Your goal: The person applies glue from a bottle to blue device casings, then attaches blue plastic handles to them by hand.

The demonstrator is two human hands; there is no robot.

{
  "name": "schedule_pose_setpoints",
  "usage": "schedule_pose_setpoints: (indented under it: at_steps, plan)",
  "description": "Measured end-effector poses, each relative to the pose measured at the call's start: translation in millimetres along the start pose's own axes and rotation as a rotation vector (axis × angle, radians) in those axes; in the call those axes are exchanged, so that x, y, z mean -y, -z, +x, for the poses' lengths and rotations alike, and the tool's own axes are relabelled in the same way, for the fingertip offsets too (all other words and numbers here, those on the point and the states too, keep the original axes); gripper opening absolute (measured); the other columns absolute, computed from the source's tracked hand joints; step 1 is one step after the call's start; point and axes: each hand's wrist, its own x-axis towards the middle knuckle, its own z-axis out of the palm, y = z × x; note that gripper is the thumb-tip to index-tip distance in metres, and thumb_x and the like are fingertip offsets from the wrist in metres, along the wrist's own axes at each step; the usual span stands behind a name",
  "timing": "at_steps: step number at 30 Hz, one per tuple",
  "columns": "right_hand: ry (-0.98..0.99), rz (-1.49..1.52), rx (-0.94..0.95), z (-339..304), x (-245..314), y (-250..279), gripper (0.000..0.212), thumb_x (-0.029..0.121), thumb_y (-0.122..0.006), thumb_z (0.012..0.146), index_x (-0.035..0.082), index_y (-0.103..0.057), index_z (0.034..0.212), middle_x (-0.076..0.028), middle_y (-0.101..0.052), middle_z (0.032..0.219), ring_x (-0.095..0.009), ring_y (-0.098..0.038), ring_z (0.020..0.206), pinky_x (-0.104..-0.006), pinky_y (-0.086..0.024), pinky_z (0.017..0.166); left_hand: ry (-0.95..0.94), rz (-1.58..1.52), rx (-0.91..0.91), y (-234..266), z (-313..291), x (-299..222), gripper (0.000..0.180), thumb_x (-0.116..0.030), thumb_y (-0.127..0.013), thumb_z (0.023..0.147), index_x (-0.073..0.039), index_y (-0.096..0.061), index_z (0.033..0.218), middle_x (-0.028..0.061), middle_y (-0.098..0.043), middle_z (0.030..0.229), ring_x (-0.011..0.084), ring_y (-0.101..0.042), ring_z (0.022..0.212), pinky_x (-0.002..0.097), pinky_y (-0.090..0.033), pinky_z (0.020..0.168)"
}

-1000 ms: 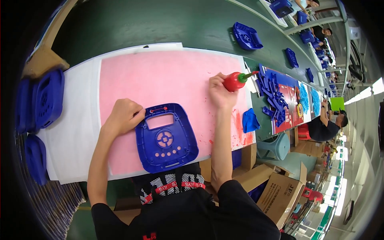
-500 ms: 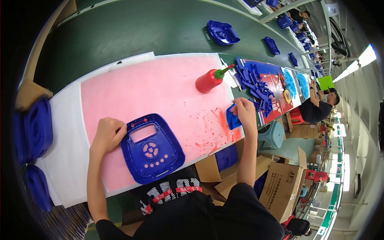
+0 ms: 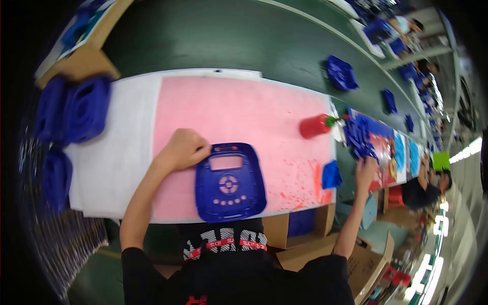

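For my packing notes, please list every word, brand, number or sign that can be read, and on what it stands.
Black clothing: large white letters and red bands with lettering; wording not copied here.
Cardboard box: print, too blurred to read.
Red sheet: pale marks, too small to read.
Blue panel: no lettering I can make out.

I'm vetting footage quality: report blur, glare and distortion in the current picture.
Head view: right hand and blue strips look smeared; a ceiling light glares white; the pink sheet's far edge bows; the picture's outer corners fall black.
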Motion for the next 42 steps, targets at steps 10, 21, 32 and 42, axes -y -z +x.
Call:
schedule_pose_setpoints:
  at_steps: [10, 21, 32, 42]
  plan:
    - [-0.562, 1.916, 0.236, -18, 208, 85, 0.035, 0.034, -0.046, 0.098, 0.002, -0.049, 0.113, -0.006, -0.049, 0.068, -0.014, -0.045, 0.048, -0.0261, -0.041, 0.044, 0.002, -0.063, -0.036, 0, -3, 0, 0.033, -0.022, -0.055, 0.080, -0.003, -0.051, 0.052, 0.0168, -0.052, 0.053, 0.0358, -0.052, 0.050, 0.0446, -0.041, 0.052]
    - [0.505, 0.939, 0.144, 23, 354, 70, 0.038, 0.000, -0.065, 0.080, -0.001, -0.060, 0.118, -0.017, -0.060, 0.103, -0.033, -0.060, 0.091, -0.0384, -0.049, 0.080, 0.004, -0.062, -0.026, 2, -2, 0, 0.034, -0.028, -0.060, 0.077, -0.003, -0.058, 0.054, 0.0173, -0.055, 0.054, 0.0359, -0.056, 0.052, 0.0444, -0.044, 0.052]
    - [0.660, 0.845, 0.166, 13, 372, 61, 0.035, 0.003, -0.072, 0.076, 0.003, -0.068, 0.111, -0.014, -0.065, 0.105, -0.031, -0.064, 0.093, -0.0392, -0.052, 0.078, -0.014, -0.031, 0.037, 8, -7, -3, 0.038, -0.038, -0.069, 0.066, -0.002, -0.061, 0.057, 0.0175, -0.057, 0.055, 0.0369, -0.057, 0.054, 0.0434, -0.045, 0.052]
    - [0.656, 0.883, 0.163, 12, 371, 57, 0.033, 0.003, -0.072, 0.074, 0.004, -0.070, 0.107, -0.015, -0.065, 0.107, -0.032, -0.064, 0.093, -0.0397, -0.053, 0.078, -0.014, -0.038, 0.051, 8, -5, -2, 0.038, -0.038, -0.069, 0.064, -0.003, -0.060, 0.055, 0.0164, -0.057, 0.054, 0.0361, -0.057, 0.053, 0.0428, -0.045, 0.052]
